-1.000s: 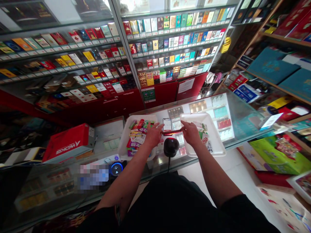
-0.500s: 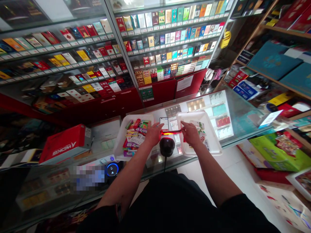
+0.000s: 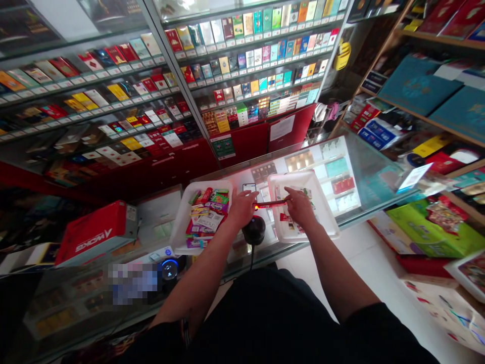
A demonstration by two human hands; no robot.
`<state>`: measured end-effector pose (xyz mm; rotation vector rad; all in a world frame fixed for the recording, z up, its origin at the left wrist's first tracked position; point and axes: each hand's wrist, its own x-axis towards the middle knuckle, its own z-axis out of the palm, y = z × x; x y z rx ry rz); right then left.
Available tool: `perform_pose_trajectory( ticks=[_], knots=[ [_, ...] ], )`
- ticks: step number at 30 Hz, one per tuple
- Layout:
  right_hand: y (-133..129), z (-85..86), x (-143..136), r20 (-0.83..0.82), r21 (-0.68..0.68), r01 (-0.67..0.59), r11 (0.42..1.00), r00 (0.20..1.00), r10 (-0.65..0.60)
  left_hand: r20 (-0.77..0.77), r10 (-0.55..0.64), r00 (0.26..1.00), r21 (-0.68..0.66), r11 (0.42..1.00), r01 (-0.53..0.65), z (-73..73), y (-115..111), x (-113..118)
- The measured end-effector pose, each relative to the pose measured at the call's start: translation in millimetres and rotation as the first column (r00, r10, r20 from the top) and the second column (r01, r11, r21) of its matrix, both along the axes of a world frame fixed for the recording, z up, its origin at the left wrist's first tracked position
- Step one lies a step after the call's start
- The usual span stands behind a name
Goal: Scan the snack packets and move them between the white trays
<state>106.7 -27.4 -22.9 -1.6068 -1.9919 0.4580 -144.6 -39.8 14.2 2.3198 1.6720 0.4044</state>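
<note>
My left hand [image 3: 242, 206] and my right hand [image 3: 299, 206] grip opposite ends of a thin, long item [image 3: 272, 205], held level across the gap between two white trays. Red light falls on its left end. Just below it stands a black scanner [image 3: 253, 230] with a cable. Many small colourful packets [image 3: 208, 220] fill the left tray [image 3: 178, 233]. Beneath my right hand, the right tray [image 3: 330, 222] holds several white and red packets [image 3: 285, 217]. A phone [image 3: 249, 187] lies behind my left hand.
The glass counter [image 3: 373, 174] runs across the view. A red shoe-type box [image 3: 96, 232] sits at its left, near a round device with a blue ring [image 3: 169, 269]. Shelves of small boxes [image 3: 227, 65] rise behind. A green box [image 3: 439, 230] stands at the right.
The whole view has shifted slightly, so the counter and trays appear further left. Both hands still hold the thin item, and the red light on it now covers a smaller stretch.
</note>
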Motion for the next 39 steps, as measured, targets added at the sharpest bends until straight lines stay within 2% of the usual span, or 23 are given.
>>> perform_pose_trajectory(
  ticks=[6,12,21,26,31,39],
  knots=[
    [-0.3,-3.6,28.2,0.02,-0.001,0.055,0.998,0.998,-0.055,0.006,-0.085,0.996,-0.015,0.996,0.085,4.7,1.9,34.3],
    [0.1,-9.7,53.8,0.088,-0.047,0.105,0.993,0.991,-0.101,-0.043,-0.116,0.992,-0.048,0.992,0.114,-3.3,4.5,64.6],
    [5.1,-18.6,77.2,0.131,-0.135,0.111,0.985,0.987,-0.093,-0.044,-0.136,0.99,-0.07,0.989,0.133,-12.2,2.5,86.7],
    [6.9,-19.3,76.5,0.115,-0.111,0.085,0.99,0.991,-0.072,-0.046,-0.114,0.992,-0.055,0.992,0.111,-10.9,0.7,87.9],
    [12.6,-15.9,63.7,0.104,-0.072,0.071,0.995,0.993,-0.064,-0.059,-0.075,0.995,-0.039,0.997,0.073,-3.1,-3.0,80.2],
    [22.5,-7.9,21.6,0.083,0.001,-0.06,0.998,0.995,0.059,-0.02,0.037,0.999,-0.016,0.999,-0.038,8.5,-17.6,42.8]
  ],
)
